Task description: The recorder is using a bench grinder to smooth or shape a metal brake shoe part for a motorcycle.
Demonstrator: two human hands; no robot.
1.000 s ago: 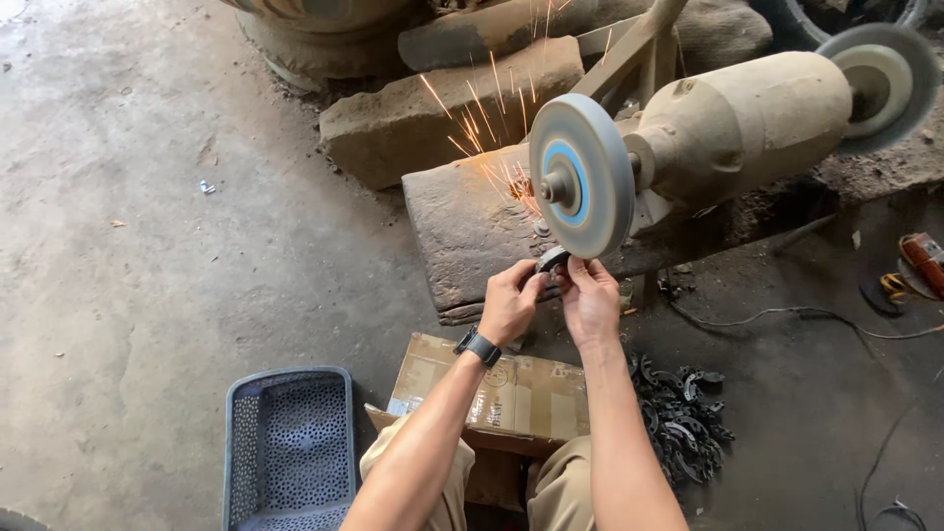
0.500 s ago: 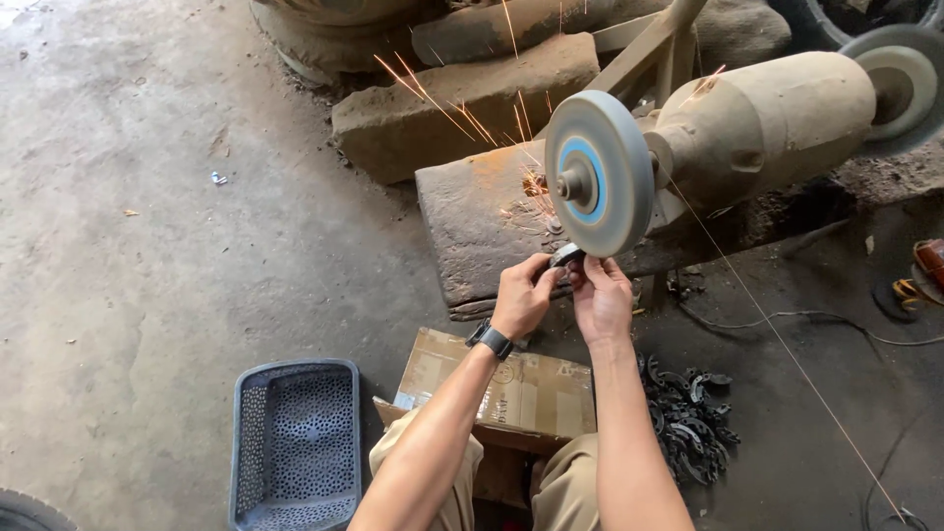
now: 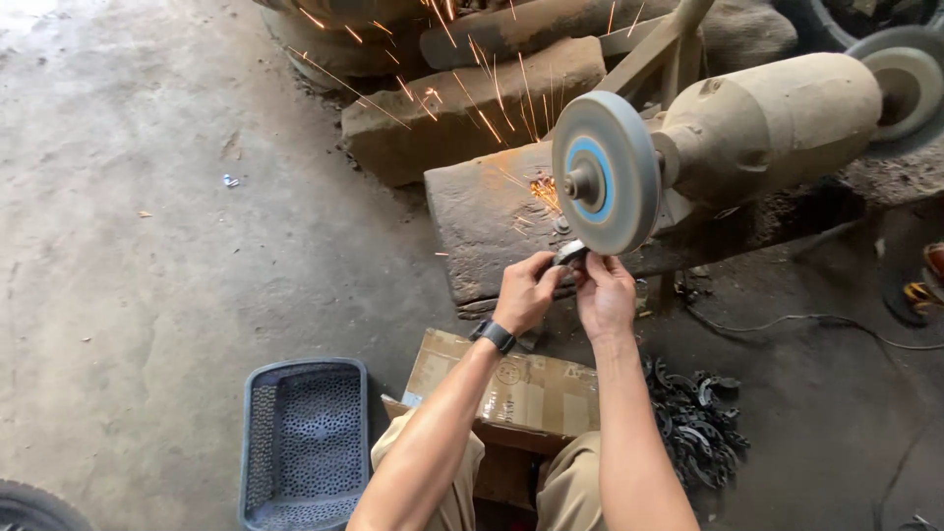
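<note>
Both hands meet just under the grinding wheel (image 3: 607,173), thumbs and fingers pinched together on one small dark metal piece (image 3: 570,254). The left hand (image 3: 525,293), with a black watch (image 3: 493,335) on its wrist, grips the piece from the left; the right hand (image 3: 606,293) grips it from the right, so the two hands touch around it. The piece is pressed up against the lower rim of the grey wheel with its blue centre, and orange sparks (image 3: 462,74) fly away up and to the left, over the stone blocks (image 3: 472,103) behind.

The wheel sits on the end of a dusty tan motor (image 3: 772,123), with a second wheel (image 3: 900,84) at its far end. Under the wheel lies a flat slab of stone (image 3: 487,221), marked with glowing specks near the wheel.

In front of the person's knees is a cardboard box (image 3: 526,393), taped over the top. To its left on the concrete floor (image 3: 147,295) stands a blue perforated plastic basket (image 3: 305,442). To the right of the box lies a heap of dark curved metal parts (image 3: 693,423), close to the right forearm. A thin cable (image 3: 816,320) runs across the floor on the right side
</note>
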